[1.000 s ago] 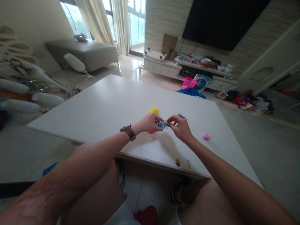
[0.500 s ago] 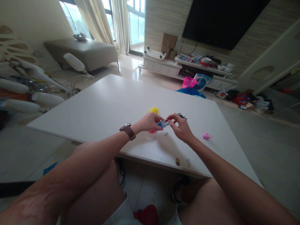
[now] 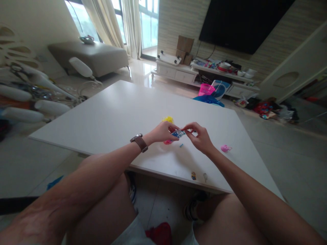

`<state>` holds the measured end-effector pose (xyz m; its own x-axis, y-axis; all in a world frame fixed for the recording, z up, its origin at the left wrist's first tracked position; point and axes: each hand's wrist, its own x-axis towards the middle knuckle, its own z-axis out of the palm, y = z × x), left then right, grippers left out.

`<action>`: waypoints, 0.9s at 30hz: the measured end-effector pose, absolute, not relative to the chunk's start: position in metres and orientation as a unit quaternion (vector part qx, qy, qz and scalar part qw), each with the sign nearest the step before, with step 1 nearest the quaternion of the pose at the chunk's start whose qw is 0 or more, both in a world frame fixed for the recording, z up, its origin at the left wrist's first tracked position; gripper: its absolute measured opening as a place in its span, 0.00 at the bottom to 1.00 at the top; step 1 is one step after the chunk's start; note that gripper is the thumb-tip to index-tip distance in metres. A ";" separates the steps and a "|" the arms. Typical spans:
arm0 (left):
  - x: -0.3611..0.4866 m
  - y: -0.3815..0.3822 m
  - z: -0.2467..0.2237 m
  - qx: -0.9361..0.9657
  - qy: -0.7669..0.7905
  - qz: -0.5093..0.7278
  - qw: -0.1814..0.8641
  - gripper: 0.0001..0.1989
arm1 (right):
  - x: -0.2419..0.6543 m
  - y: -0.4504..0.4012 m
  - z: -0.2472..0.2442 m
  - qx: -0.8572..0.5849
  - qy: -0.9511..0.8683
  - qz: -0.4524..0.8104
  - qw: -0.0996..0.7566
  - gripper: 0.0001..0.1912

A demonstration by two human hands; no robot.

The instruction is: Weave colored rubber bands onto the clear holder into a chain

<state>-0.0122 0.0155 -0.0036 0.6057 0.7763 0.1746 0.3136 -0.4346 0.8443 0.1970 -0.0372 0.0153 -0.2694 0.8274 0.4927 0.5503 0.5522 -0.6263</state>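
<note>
Over the white table [image 3: 102, 115], my left hand [image 3: 165, 132] holds a small blue and clear piece [image 3: 178, 133] between thumb and fingers. The thumb and fingertips of my right hand [image 3: 198, 136] pinch the right end of the same piece. Behind my left hand lies a yellow bundle [image 3: 168, 119], and a pink-red bundle [image 3: 168, 142] is just below it. A short blue bit [image 3: 181, 145] rests on the table beneath the hands. Something dark is mostly hidden behind my right hand.
A pink item [image 3: 226, 148] lies to the right on the table. Near the front edge are a small yellow figure [image 3: 193, 176] and a keyring-like piece [image 3: 205, 177]. Beyond the far edge stand a pink basket [image 3: 206, 89] and a blue round object [image 3: 208, 100].
My right hand has shifted slightly up and right, now covering most of the dark item behind it. The blue and clear piece has moved a little to the right.
</note>
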 end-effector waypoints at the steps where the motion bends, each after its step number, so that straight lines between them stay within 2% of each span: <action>1: -0.012 0.015 -0.004 0.799 0.341 0.283 0.406 0.19 | 0.198 -0.037 0.015 -0.445 -0.777 0.170 0.411 0.04; 15: -0.009 0.011 -0.004 0.810 0.329 0.272 0.402 0.19 | 0.198 -0.037 0.015 -0.464 -0.765 0.170 0.414 0.07; 23: -0.011 0.008 -0.001 0.814 0.309 0.290 0.397 0.12 | 0.192 -0.043 0.011 -0.413 -0.870 0.151 0.224 0.13; 25: -0.011 0.008 0.000 0.810 0.318 0.286 0.401 0.12 | 0.191 -0.044 0.014 -0.418 -0.864 0.147 0.237 0.13; 27: -0.011 0.010 0.000 0.800 0.332 0.282 0.413 0.14 | 0.191 -0.046 0.017 -0.429 -0.842 0.123 0.303 0.11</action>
<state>-0.0111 0.0104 0.0003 0.6206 0.7640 0.1764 0.2982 -0.4381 0.8480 0.1910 -0.0457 0.0173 -0.4477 0.7971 0.4052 0.6483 0.6015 -0.4669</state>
